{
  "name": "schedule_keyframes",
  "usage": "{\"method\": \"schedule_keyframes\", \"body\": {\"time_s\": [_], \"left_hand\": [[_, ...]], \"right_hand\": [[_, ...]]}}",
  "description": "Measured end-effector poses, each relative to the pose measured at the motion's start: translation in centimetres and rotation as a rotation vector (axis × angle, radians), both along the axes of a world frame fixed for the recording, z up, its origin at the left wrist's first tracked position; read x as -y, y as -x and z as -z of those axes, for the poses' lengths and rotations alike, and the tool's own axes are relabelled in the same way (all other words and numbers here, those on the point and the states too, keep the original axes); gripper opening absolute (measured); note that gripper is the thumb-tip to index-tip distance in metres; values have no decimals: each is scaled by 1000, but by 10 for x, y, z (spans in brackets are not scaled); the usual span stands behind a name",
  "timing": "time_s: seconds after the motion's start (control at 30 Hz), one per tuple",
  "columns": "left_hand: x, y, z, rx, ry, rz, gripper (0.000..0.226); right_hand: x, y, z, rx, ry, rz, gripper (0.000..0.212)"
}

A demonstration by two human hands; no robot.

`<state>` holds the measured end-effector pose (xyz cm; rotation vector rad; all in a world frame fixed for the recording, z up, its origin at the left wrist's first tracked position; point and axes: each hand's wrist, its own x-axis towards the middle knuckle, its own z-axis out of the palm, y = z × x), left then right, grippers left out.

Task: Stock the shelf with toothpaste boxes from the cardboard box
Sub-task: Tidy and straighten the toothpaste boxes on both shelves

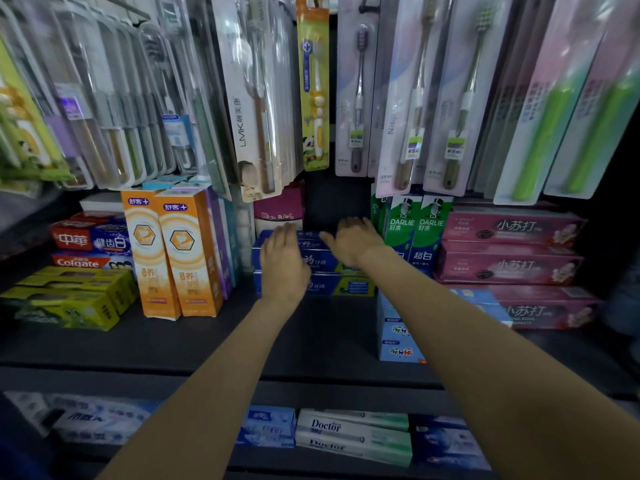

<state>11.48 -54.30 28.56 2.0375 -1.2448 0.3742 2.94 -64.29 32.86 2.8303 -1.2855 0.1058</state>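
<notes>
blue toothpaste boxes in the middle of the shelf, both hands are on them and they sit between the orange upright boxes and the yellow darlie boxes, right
Not quite: the Darlie boxes are green, not yellow, as the head view shows. The rest holds: the left hand and right hand rest on the blue toothpaste boxes, between the orange upright boxes and the Darlie boxes.

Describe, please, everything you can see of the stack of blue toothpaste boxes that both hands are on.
The stack of blue toothpaste boxes lies flat on the dark shelf, long sides facing out, at least three layers high. The boxes look like glossy card, deep blue with white characters and a green patch at the right end. The left hand lies over the stack's left front, fingers straight. The right hand rests on top at the right. Green Darlie boxes stand just beyond its right end.
</notes>
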Motion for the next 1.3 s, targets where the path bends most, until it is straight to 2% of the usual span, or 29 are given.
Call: {"method": "schedule_keyframes", "body": {"time_s": [0.13,0.3,0.5,0.7,0.9,1.03,1.13,1.3], "left_hand": [[11,15,5,112,-141,62,67],[20,21,4,122,-338,109,72],[18,7,6,213,-344,115,63],[24,7,-1,186,-349,107,60],[14,17,2,210,-454,60,71],[6,32,1,219,-400,52,66],[-5,48,6,239,-322,126,62],[-28,89,13,78,-32,310,46]], "right_hand": [[3,3,-3,-55,-62,118,77],[-2,-5,0,-95,-129,207,67],[0,-11,-2,-102,-161,219,65],[-4,-7,-4,14,-232,202,68],[-17,7,3,42,-171,86,68],[-23,30,5,15,-120,-63,59],[-33,62,4,37,-51,-144,55],[-52,141,-2,98,-7,-185,60]]}}
